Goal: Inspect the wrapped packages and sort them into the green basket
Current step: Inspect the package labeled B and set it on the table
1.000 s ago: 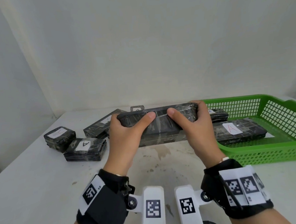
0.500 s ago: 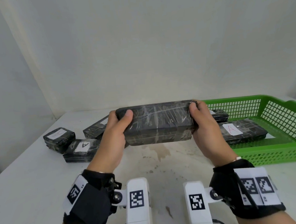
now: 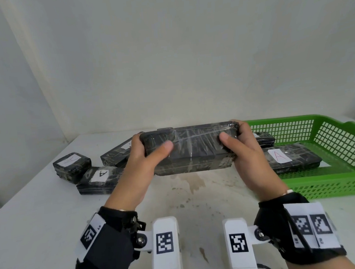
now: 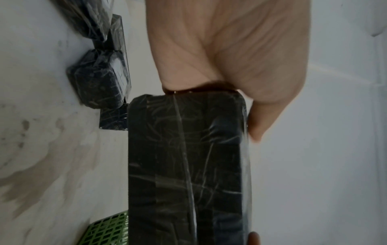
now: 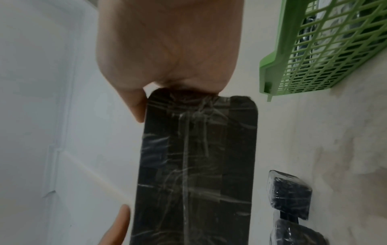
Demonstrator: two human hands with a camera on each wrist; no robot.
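Note:
A long black package (image 3: 191,152) wrapped in clear film is held above the table, level, with no label showing on the side facing me. My left hand (image 3: 144,157) grips its left end, thumb on the near face. My right hand (image 3: 238,147) grips its right end the same way. The wrist views show the same package (image 4: 188,165) (image 5: 196,165) running away from each palm. The green basket (image 3: 329,179) stands at the right and holds a long package labelled A (image 3: 292,156) and another package (image 3: 264,138) behind it.
Three more wrapped packages lie on the white table (image 3: 33,236) at the left: a small square one (image 3: 71,166), a flat one labelled A (image 3: 98,179) and a long one (image 3: 119,153) behind my left hand. White walls close off the back and left.
The package has been turned in both hands. Half a second ago the thumbs sat at its ends with a broad face towards me; now they press further in on the near face again.

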